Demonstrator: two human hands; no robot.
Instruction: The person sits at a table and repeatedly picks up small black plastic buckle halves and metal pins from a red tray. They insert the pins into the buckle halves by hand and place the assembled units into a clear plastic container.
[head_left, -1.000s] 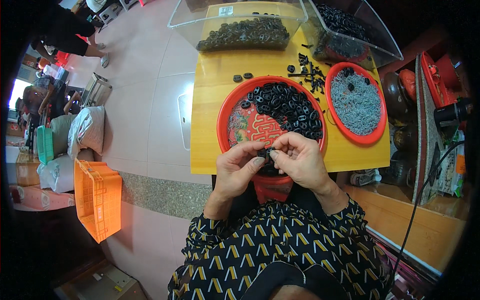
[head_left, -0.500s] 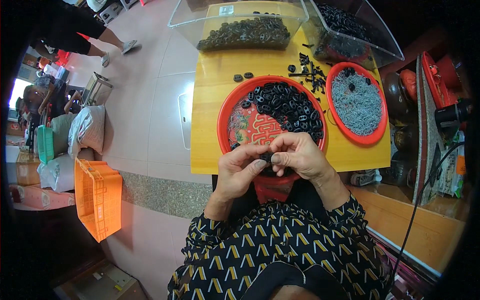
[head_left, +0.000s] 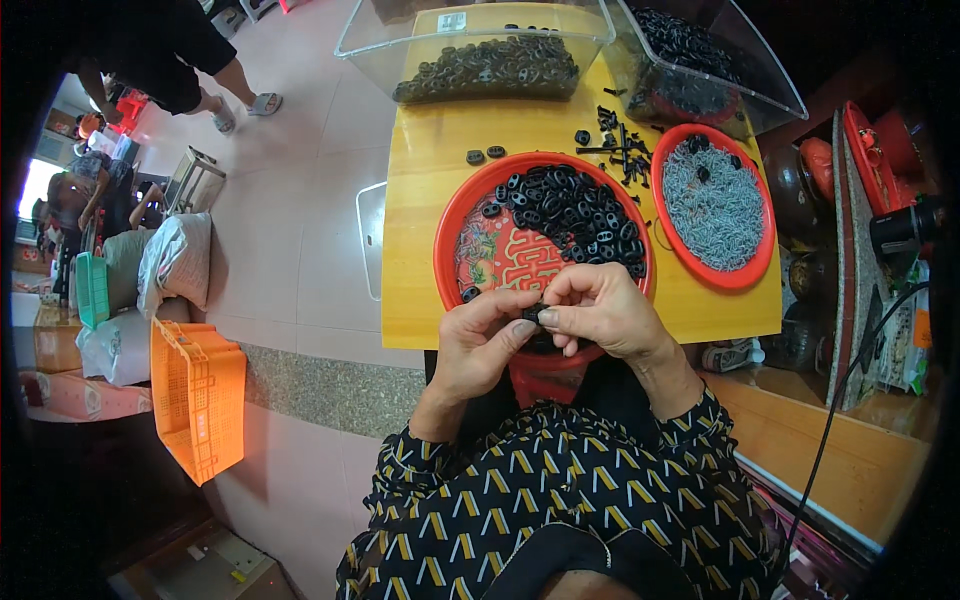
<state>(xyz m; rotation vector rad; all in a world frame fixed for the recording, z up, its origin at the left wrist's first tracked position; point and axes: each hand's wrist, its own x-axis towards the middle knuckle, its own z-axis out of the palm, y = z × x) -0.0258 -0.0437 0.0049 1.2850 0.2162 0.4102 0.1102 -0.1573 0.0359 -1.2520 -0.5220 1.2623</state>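
Over the near rim of a round red tray (head_left: 444, 235), my left hand (head_left: 480, 338) and my right hand (head_left: 605, 318) meet fingertip to fingertip. Between them they pinch a small black plastic piece (head_left: 535, 312), mostly covered by the fingers. Many oval black pieces with two holes (head_left: 570, 205) are heaped in the tray's far and right parts. Small clear or silvery bits lie at its left, on a patterned bottom. To the right, a smaller red tray (head_left: 768, 240) holds a mass of silver screws (head_left: 712, 215) with a few black pieces on top.
Clear plastic bins (head_left: 480, 75) of black parts stand at the table's (head_left: 410, 250) far side. Loose black bolts (head_left: 625, 150) lie between trays and bins. An orange crate (head_left: 200, 400) and white sacks (head_left: 175, 260) stand on the floor at left. A person (head_left: 160, 50) is at upper left.
My hands stay nearly in place, fingers shifting slightly on the black piece. The person at upper left has stepped a little, feet now closer together.
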